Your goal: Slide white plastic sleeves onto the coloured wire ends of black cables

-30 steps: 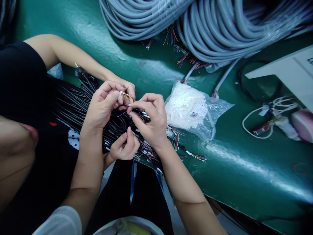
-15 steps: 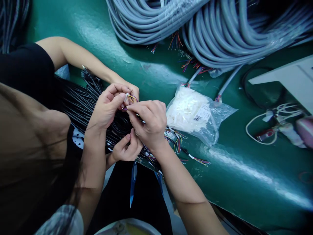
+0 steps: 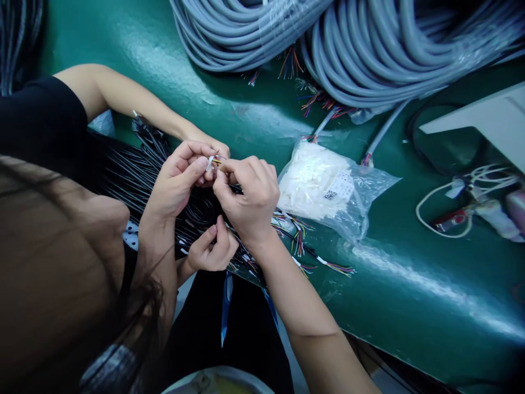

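Note:
My left hand pinches a small white connector between thumb and fingers. Thin coloured wires, yellow and dark ones among them, run out of its right side. Close against it, my right hand has thumb and index finger pressed together on a wire at the connector; the fingertips partly hide it. A co-worker's hand is just below, fingers curled, and their other hand lies behind my left hand. Under all these hands spreads a bundle of black cables with stripped coloured ends.
A clear bag of white connectors lies right of my right hand. Coils of grey cable fill the back of the green table. A white cord and a pale panel are at the right. The co-worker leans in from the left.
My right fingertips have shifted slightly up and closer to the connector, and the purple wire end seen between them before is now hidden. The co-worker's head and shoulder have moved slightly.

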Motion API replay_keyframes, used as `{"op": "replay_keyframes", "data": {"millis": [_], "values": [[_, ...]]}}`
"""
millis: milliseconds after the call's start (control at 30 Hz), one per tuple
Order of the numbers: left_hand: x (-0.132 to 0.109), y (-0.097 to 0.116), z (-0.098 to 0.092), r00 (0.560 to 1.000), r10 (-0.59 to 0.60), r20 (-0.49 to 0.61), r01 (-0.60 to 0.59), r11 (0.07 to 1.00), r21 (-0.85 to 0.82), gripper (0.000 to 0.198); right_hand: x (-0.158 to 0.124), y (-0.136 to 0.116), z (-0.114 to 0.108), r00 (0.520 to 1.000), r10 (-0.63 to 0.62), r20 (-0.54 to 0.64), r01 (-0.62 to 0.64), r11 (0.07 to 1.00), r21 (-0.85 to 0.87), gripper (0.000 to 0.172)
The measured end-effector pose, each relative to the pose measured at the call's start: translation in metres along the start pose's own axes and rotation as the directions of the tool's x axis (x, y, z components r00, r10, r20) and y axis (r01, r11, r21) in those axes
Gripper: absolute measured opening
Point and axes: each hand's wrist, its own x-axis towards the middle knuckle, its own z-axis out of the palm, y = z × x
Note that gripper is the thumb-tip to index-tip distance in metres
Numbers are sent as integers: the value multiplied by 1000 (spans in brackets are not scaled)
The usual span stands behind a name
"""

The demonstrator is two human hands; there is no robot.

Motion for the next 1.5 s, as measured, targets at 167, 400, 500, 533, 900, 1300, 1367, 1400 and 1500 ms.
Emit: {"op": "replay_keyframes", "data": {"millis": [167, 400, 500, 533, 900, 1300, 1367, 1400, 1500], "values": [[1, 0, 0, 1000, 6, 9, -6, 1000, 29, 33, 2, 0, 2, 998, -23, -50, 21, 998, -51, 21], [1, -1, -1, 1000, 24, 15, -25, 999, 48, 35, 5, 0, 2, 997, -39, -63, 37, 998, -41, 19], [1, -1, -1, 1000, 24, 6, -24, 998, 60, 34, 5, -1, 1, 999, -18, -39, 17, 999, -29, 18], [1, -2, -1, 1000, 25, 5, -25, 998, 60, 34, 6, -2, 1, 1000, -13, -28, 12, 1000, -23, 17], [-2, -2, -5, 999, 4, 48, -5, 1000, 22, 34, 10, -3, -3, 1000, 10, 6, -10, 1000, -13, 17], [-3, -3, -5, 999, 5, 36, -6, 999, 40, 34, 9, -2, -3, 999, 0, 48, -1, 1000, 11, 15], [-3, -3, -5, 999, -6, 40, 5, 999, 40, 35, 8, -1, -3, 1000, 7, 30, -7, 1000, 10, 14], [-3, -3, -5, 999, -10, 40, 8, 999, 41, 35, 8, -1, -3, 1000, 10, 20, -10, 1000, 9, 14], [-4, -3, -5, 1000, 7, 30, -8, 999, 43, 35, 9, -3, -3, 1000, 16, 9, -16, 1000, 19, 13]]}}
